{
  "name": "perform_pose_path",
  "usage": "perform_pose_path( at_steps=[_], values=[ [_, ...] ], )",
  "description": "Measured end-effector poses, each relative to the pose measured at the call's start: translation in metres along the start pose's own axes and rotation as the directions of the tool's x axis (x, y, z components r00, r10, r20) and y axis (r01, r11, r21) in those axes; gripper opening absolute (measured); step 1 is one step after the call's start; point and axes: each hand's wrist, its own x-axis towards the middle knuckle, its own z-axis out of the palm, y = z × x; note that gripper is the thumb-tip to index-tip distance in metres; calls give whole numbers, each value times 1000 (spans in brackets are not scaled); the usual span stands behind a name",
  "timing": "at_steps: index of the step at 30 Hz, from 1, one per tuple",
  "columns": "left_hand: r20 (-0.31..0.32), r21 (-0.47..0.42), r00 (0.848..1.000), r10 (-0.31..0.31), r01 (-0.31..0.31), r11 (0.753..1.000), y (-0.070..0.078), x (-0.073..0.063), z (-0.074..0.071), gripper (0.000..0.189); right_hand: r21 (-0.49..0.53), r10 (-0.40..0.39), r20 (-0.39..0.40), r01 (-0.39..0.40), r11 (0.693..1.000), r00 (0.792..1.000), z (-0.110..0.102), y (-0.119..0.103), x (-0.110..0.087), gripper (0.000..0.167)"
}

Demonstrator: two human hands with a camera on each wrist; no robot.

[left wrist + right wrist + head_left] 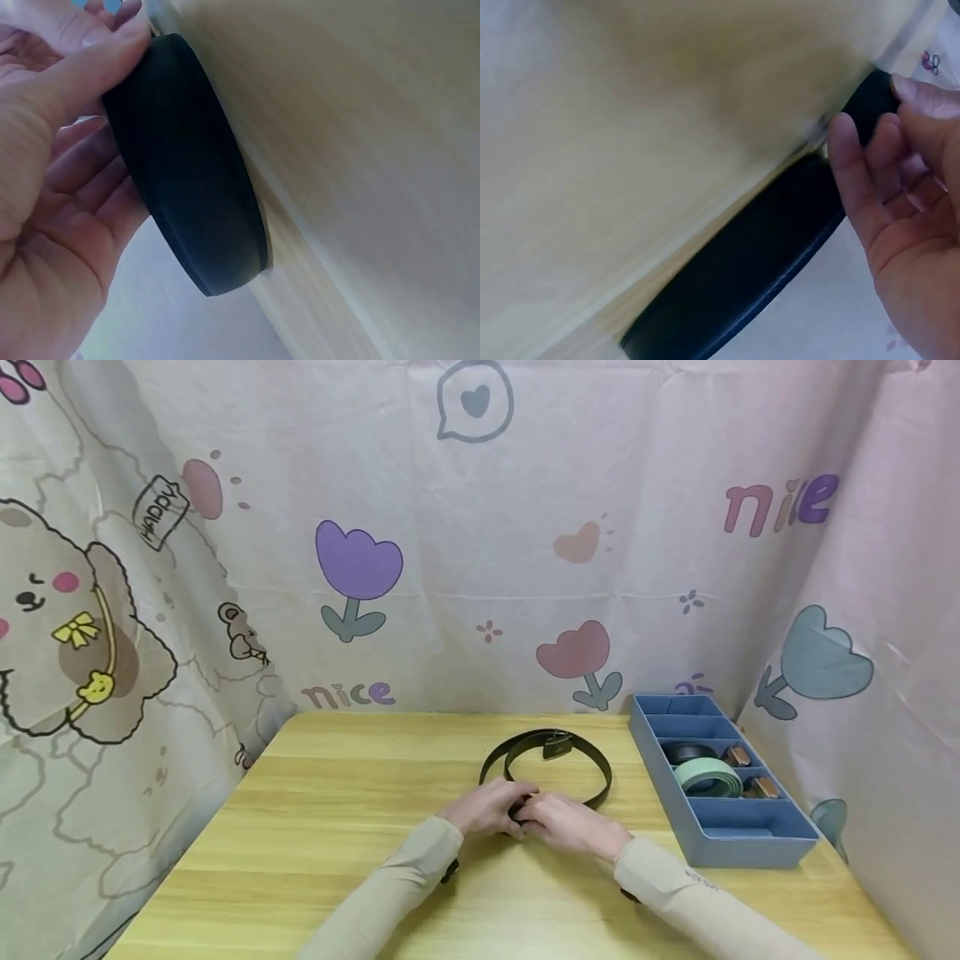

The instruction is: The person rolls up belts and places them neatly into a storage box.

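A black belt point(606, 768) stands on its edge on the wooden table in loose loops, with its dark buckle point(557, 744) at the far side of the loop. My left hand point(491, 807) holds the near part of the strap; in the left wrist view its thumb lies on the belt point(191, 165) and other fingers are behind it. Close beside it, my right hand point(573, 822) pinches the strap between thumb and fingers, and the belt point(742, 262) curves away from it in the right wrist view. The fingers partly hide the strap where both hands meet.
At the right of the table point(360, 827) stands a blue divided box point(675, 827). Its compartments hold a rolled black belt point(688, 752), a rolled green belt point(708, 772) and brownish metallic pieces point(763, 787). A printed curtain point(465, 527) hangs behind the table.
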Motion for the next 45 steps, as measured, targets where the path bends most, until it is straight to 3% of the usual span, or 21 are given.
perform_pose_path(
  at_steps=[5, 12, 20, 24, 27, 36, 40, 45],
  values=[
    [16, 10, 999, -49, 49, 999, 0, -2, -2, 41, 11, 16, 20, -16, 1000, 1000, -2, 3, -1, 16],
    [107, 6, 992, -65, 65, 998, 0, -6, -4, 54, -25, -40, 45, 42, 999, 998, -5, 16, -7, 19],
    [56, -3, 997, -61, 61, 998, -3, -4, -5, 40, -28, -30, 13, 30, 999, 999, -4, 12, -6, 17],
    [-6, 38, 998, -61, 61, 997, -3, -5, -4, 28, -3, -12, -10, 12, 1000, 1000, 1, 5, -3, 7],
    [-33, 54, 996, -83, 85, 995, -3, -5, -3, 28, 10, 7, -23, -6, 1000, 1000, 3, 3, -3, 9],
    [96, 6, 987, -130, 130, 992, -3, -7, -5, 48, -28, -24, -17, 23, 999, 1000, 1, 11, -7, 16],
    [80, -20, 983, -163, 165, 986, -4, -7, -7, 50, -23, -40, -24, 39, 999, 999, 1, 12, -7, 16],
    [6, 35, 988, -153, 152, 988, -3, -5, -7, 31, -7, -17, -31, 17, 1000, 999, 3, 5, -4, 10]
  ],
)
